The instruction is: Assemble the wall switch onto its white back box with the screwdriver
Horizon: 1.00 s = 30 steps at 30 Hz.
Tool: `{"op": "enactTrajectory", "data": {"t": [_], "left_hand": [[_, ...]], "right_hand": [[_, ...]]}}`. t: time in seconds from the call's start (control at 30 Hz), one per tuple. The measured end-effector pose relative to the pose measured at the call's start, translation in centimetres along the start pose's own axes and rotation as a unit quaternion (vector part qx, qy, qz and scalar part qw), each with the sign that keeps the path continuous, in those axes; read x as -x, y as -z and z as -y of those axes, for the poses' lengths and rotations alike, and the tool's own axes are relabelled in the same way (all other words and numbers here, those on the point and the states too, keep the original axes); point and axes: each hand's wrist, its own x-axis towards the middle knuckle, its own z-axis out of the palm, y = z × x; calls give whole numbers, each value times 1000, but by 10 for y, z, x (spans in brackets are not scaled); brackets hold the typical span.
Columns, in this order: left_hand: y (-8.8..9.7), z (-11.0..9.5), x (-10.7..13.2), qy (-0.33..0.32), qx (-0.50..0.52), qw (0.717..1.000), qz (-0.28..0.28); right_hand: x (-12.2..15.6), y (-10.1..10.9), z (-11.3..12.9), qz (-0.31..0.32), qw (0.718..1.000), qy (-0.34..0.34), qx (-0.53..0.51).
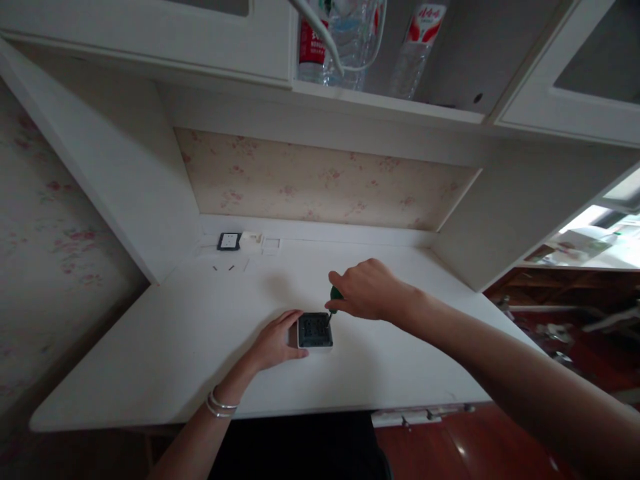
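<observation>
A socket unit (315, 328), black inside with a white edge, lies on the white desktop in front of me. My left hand (277, 341) grips its left side, thumb at the near edge and fingers at the far left corner. In my right hand (364, 289) is a screwdriver (335, 297) with a green handle, held nearly upright. The screwdriver's shaft comes down to the right side of the socket unit; the exact spot where its tip rests is too small to make out.
At the back left lie a socket (229, 241) with a black surround, a cream-coloured part (251, 241), a white frame (271, 246) and several thin strips. Plastic bottles (417, 50) stand on the shelf above, where a white cable (320, 30) hangs. Side panels flank the desktop (210, 347).
</observation>
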Motion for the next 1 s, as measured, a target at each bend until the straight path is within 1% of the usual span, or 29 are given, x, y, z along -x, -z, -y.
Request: {"op": "enactTrajectory", "data": {"t": [0.07, 0.17, 0.23, 0.3, 0.33, 0.4, 0.47, 0.5, 0.6, 0.63, 0.73, 0.77, 0.9, 1.0], "left_hand": [[0, 0, 0, -2, -2, 1000, 0], [1, 0, 0, -9, -4, 1000, 4], [0, 1, 0, -9, -4, 1000, 5], [0, 1, 0, -7, -3, 1000, 1], [0, 1, 0, -6, -3, 1000, -1], [0, 1, 0, -5, -1, 1000, -3], [1, 0, 0, -5, 1, 1000, 1], [1, -1, 0, -4, 3, 1000, 3], [2, -2, 0, -2, 6, 1000, 4], [2, -2, 0, -1, 6, 1000, 3], [2, -2, 0, -2, 5, 1000, 1], [2, -2, 0, -4, 5, 1000, 2], [2, -3, 0, -7, 6, 1000, 5], [3, -5, 0, -4, 5, 1000, 2]], "right_hand": [[0, 2, 1, -6, 1000, 8, -14], [1, 5, 2, 11, 997, 57, -56], [0, 6, 3, 25, 998, 38, -41], [-1, 6, 4, 20, 1000, -7, -14], [-2, 6, 4, 13, 1000, -13, -13], [-2, 6, 5, 9, 999, 25, -42], [-1, 6, 5, 18, 996, 63, -63], [-1, 7, 5, 23, 996, 60, -57], [-2, 8, 5, 14, 1000, -2, -15], [-2, 8, 5, 10, 1000, -4, -16], [-3, 8, 3, 18, 998, 47, -41], [-3, 8, 3, 20, 998, 53, -37], [-3, 7, 4, -5, 1000, 15, 5], [-2, 6, 6, -13, 998, 58, -8]]}}
